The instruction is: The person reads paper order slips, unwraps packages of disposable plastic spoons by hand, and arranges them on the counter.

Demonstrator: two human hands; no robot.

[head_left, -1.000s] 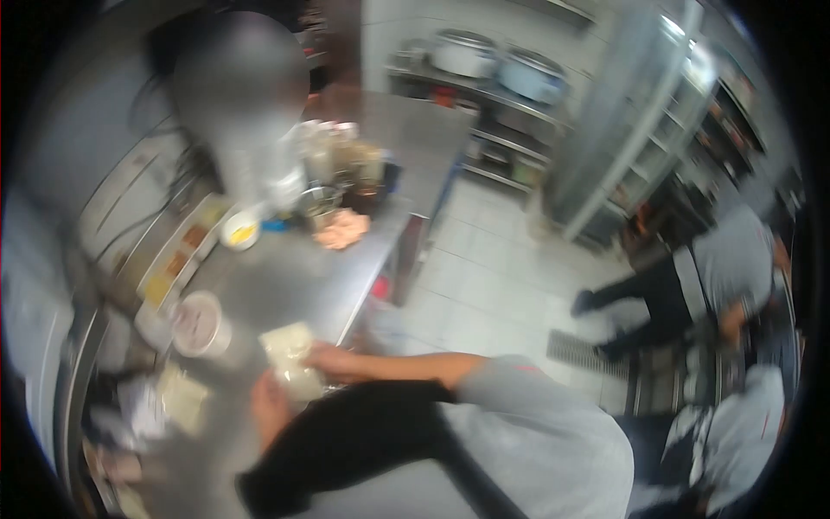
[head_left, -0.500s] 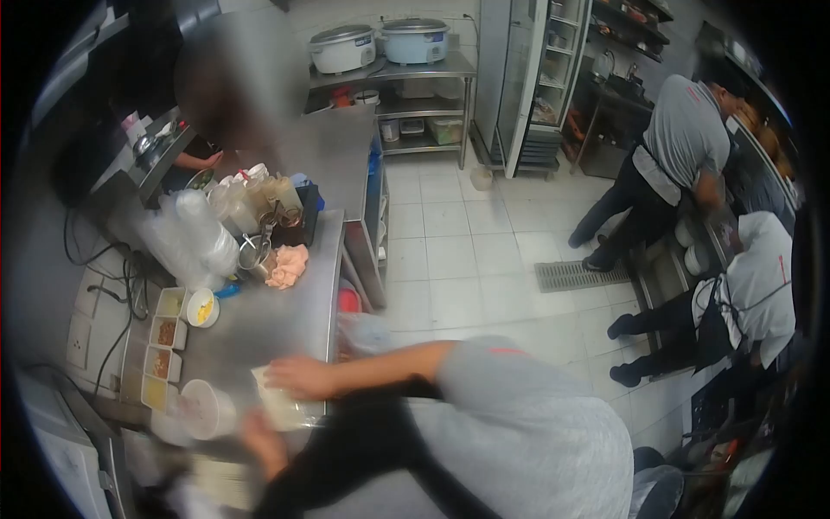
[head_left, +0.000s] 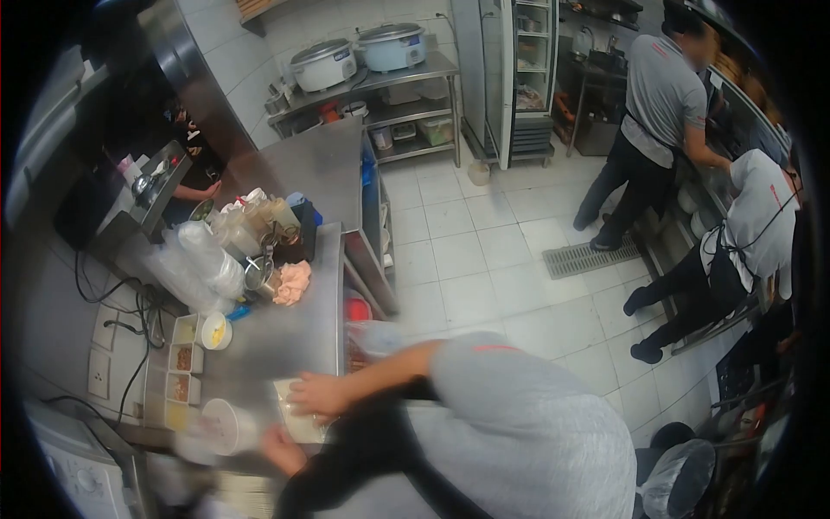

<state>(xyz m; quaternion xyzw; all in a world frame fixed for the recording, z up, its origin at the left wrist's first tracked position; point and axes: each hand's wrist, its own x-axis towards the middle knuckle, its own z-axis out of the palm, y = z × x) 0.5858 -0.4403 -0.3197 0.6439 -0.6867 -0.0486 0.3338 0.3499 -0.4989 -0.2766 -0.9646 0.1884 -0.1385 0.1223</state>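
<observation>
My right hand (head_left: pixel 318 395) lies palm down, fingers apart, on a flat pale sheet (head_left: pixel 304 427) at the steel counter's edge. Beside the sheet's lower left edge is my left hand (head_left: pixel 283 449), blurred, its finger shape unclear. Left of the hands stands a round white tub (head_left: pixel 228 427), its contents hard to make out. Beyond it, small square containers (head_left: pixel 182 357) hold brown and yellowish food. A white bowl (head_left: pixel 216 331) with yellow pieces sits next to them.
A pink cloth (head_left: pixel 292 283), plastic cups (head_left: pixel 207 264) and bottles stand farther along the counter (head_left: pixel 294 346). Two rice cookers (head_left: pixel 391 48) are on a back shelf. Two people (head_left: pixel 661 112) work at the right, beyond the tiled floor. Stacked pale sheets (head_left: pixel 244 495) lie at lower left.
The camera view has shifted, so the counter and hands appear lower and farther right. My right hand is still on the sheet. The person at the far right has an arm stretched out now.
</observation>
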